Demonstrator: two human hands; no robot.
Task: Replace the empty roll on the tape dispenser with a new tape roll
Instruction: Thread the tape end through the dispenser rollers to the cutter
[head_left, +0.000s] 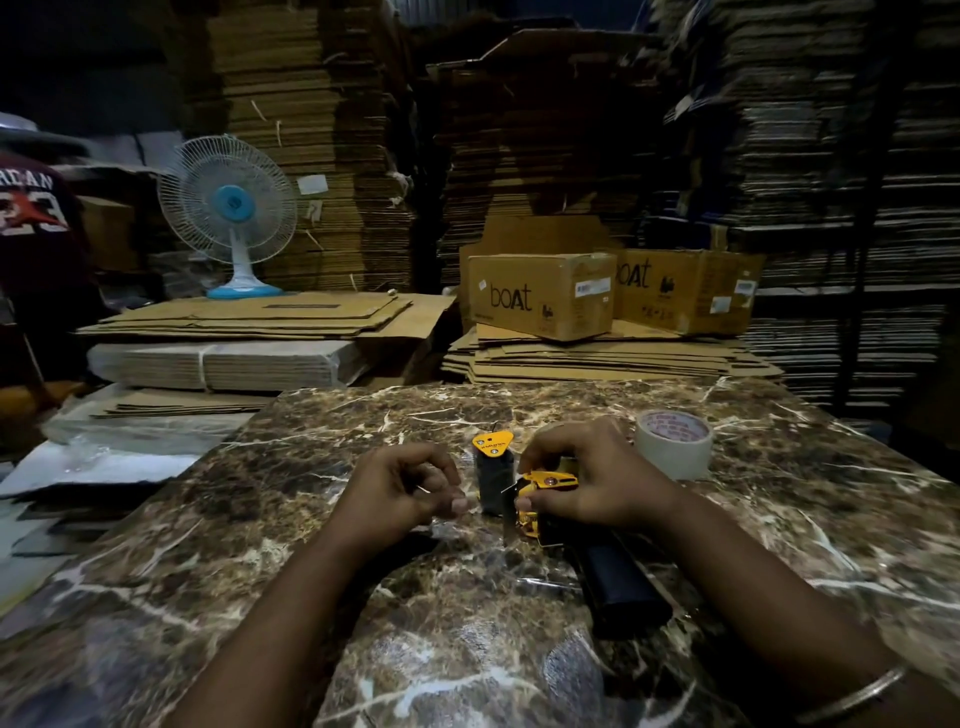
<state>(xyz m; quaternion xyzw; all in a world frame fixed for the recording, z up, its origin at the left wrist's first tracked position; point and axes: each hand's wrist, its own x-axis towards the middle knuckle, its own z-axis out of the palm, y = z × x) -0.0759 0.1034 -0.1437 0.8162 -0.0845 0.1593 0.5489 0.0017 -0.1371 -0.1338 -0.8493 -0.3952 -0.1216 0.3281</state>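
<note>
A yellow and black tape dispenser (540, 506) lies on the marble table (363, 597), its black handle (621, 587) pointing toward me. My right hand (587, 480) grips its yellow front part near the metal blade. My left hand (397, 491) hovers just left of the dispenser with fingers curled and pinched on what looks like a thin clear tape end; this is hard to tell. The dispenser's black hub with a yellow cap (492, 467) stands between my hands. A new pale tape roll (674, 444) sits flat on the table to the right of my right hand.
Flattened cardboard stacks (597, 356) and two "boat" boxes (540, 296) lie beyond the table's far edge. A white and blue table fan (228, 213) stands at the back left. A person in a dark red shirt (31, 223) is at the far left.
</note>
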